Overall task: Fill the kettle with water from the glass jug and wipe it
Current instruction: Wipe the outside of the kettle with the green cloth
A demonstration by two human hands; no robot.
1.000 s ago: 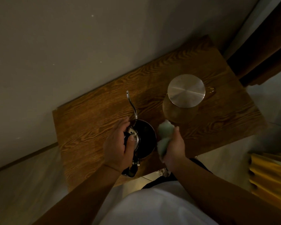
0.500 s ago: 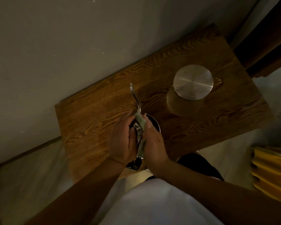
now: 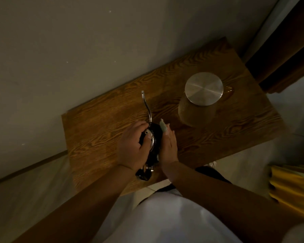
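Observation:
A black gooseneck kettle (image 3: 155, 135) with a thin silver spout and a shiny lid stands near the front of the wooden table (image 3: 98, 130). My left hand (image 3: 132, 146) grips it from the left, fingers over the lid. My right hand (image 3: 168, 145) presses a pale green cloth (image 3: 163, 127) against the kettle's right side; only the cloth's tip shows above the fingers. The glass jug (image 3: 191, 113) with a round metal lid stands apart to the right, further back.
A grey wall runs along the table's far edge. A dark wooden door frame (image 3: 288, 46) rises at the right. Something yellow (image 3: 291, 186) lies on the floor at the lower right. The kettle's black handle overhangs the table's front edge.
My right hand has brought the cloth from beside the jug onto the kettle and now slides it along the kettle's right side. The left hand stays on the lid.

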